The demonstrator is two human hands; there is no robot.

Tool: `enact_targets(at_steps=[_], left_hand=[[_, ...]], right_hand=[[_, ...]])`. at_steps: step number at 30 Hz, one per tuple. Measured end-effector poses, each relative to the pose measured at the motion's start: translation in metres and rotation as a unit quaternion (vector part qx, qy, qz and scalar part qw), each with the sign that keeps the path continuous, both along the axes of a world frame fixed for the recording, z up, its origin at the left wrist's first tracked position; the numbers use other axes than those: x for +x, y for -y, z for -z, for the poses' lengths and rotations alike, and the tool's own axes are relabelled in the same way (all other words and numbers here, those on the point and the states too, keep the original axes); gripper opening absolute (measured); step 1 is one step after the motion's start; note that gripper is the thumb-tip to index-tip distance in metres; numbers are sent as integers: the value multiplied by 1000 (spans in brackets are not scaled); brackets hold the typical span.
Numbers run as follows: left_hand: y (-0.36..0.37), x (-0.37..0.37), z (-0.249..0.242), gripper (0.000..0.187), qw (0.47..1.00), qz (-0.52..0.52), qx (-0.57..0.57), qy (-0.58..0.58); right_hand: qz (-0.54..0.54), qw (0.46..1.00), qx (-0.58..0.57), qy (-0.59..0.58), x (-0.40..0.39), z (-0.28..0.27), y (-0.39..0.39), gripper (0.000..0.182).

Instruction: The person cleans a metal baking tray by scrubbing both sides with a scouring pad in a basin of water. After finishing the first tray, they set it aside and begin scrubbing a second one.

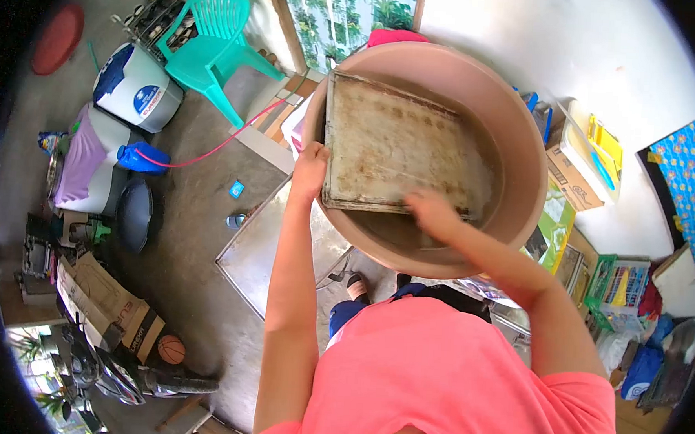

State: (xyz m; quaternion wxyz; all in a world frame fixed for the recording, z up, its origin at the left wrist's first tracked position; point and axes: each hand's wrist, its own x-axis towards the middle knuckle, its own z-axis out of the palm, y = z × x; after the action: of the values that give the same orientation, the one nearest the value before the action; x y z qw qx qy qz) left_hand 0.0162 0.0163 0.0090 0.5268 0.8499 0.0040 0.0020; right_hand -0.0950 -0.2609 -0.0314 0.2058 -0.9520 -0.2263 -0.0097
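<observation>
A large round pinkish-brown basin stands in front of me with murky water in it. A stained rectangular metal baking tray leans inside it, tilted, its right end reaching into the water. My left hand is closed around the tray's left edge, at the basin's rim. Near the tray's lower edge, my right hand is over its surface with the fingers smeared by motion. Whether that hand holds something small is not visible.
A flat metal sheet lies on the floor at left, near my feet. Beyond it are a green plastic chair, a washing machine and a dark basin. Boxes and a green crate line the right wall.
</observation>
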Motion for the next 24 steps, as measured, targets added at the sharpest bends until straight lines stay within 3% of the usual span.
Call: enact_targets(at_steps=[2, 5, 7, 8, 10, 12, 15, 16, 17, 18, 20, 21, 24], left_hand=[[8, -10, -11, 26, 998, -36, 49, 8], [14, -11, -9, 25, 993, -68, 87, 51], [13, -13, -12, 24, 994, -54, 75, 63], [11, -13, -12, 24, 994, -46, 70, 68], [7, -9, -10, 25, 995, -35, 75, 49], [7, -6, -8, 25, 995, -26, 83, 46], [28, -21, -36, 26, 946, -74, 317, 7], [36, -28, -45, 26, 911, -94, 401, -2], [41, -30, -48, 25, 899, -95, 426, -33], [40, -32, -45, 26, 902, -107, 418, 6], [36, -32, -26, 26, 904, -129, 399, 86], [28, -29, -16, 24, 936, -117, 326, 62], [15, -23, 6, 24, 960, -112, 225, 127]], right_hand=[[99, 972, -94, -193, -2, -7, 58, 31], [41, 983, -119, -133, -2, -3, 58, 31], [-20, 996, -51, -75, 12, -4, 13, 32], [-3, 998, 22, -66, 9, -31, -22, 31], [-16, 993, 109, -33, 14, -33, -66, 27], [-2, 990, 131, -57, 12, -39, -69, 30], [55, 990, 94, -92, 2, -27, -21, 30], [77, 995, 58, -34, 3, -2, 9, 26], [145, 975, -29, -164, 9, 10, 39, 27], [204, 961, -47, -179, 6, 7, 66, 28], [308, 940, 27, -147, 7, 16, 104, 27], [352, 914, 23, -199, 11, 1, 110, 32], [442, 868, -9, -228, 18, 50, 124, 36]])
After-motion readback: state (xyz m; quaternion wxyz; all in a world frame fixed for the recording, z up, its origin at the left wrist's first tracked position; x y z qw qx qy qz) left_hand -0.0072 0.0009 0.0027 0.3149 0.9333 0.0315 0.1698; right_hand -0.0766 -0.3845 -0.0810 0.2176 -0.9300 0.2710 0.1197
